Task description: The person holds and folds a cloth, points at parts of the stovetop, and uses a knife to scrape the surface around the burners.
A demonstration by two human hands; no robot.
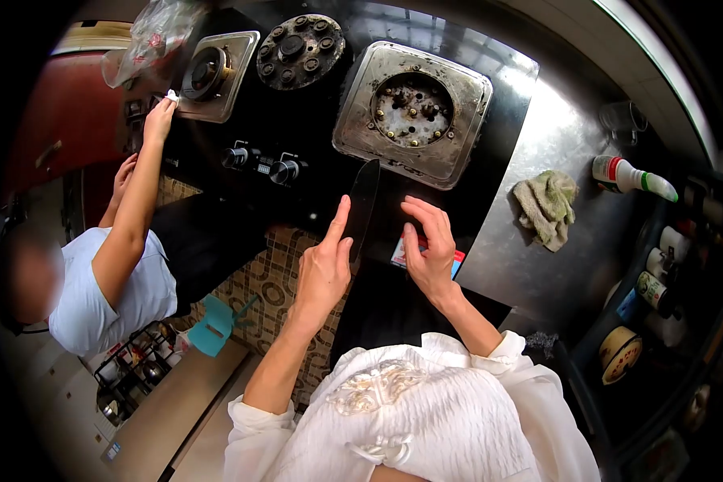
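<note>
Both of my hands are raised near the front edge of the black stove top. My left hand point(325, 269) has its index finger stretched out and its thumb apart, with nothing visible in it. A dark blade-shaped object point(365, 201) lies just right of that finger, pointing away from me. My right hand point(431, 253) has bent, loosely spread fingers and holds nothing that I can see. Under and beside it is a small red, white and blue item point(399, 254), partly covered by the hand. Beyond my hands sits a square metal burner tray point(353, 120) with an exposed round burner point(412, 111).
A round black burner part point(300, 51) and a second burner point(208, 74) are further left. A person point(116, 265) there touches the stove with a white cloth or tissue point(171, 95). At right are a rag point(546, 207), a bottle point(631, 177) and a glass mug point(622, 119).
</note>
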